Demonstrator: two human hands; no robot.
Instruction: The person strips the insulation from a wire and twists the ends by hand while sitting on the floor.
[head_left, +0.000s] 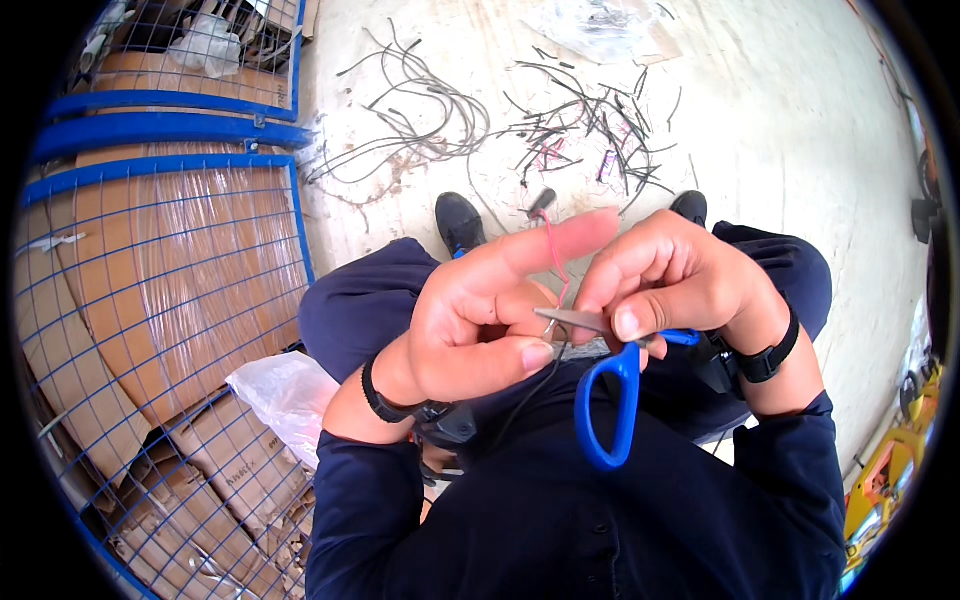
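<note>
My right hand (660, 292) grips a pair of scissors with blue handles (613, 409), its thumb on the metal blades (574, 319). The blade tips point left, towards my left hand (487, 315). A thin pink wire (556, 251) is pinched in my left hand. It passes by the extended forefinger, with a black cable end (541, 201) at its top. Beside the blade tips a short bare strand (551, 328) shows near my left thumb. A thin black cable (536, 386) hangs down below the hands. The fingers partly hide where wire and blades meet.
On the floor beyond my shoes lie long grey cables (457, 112) and a scatter of short cut cable pieces (600, 124). Clear plastic film (607, 26) lies farther off. Blue mesh cages (289, 202) with cardboard stand at left, a plastic bag (289, 394) beside my left arm. Yellow items (889, 465) are at right.
</note>
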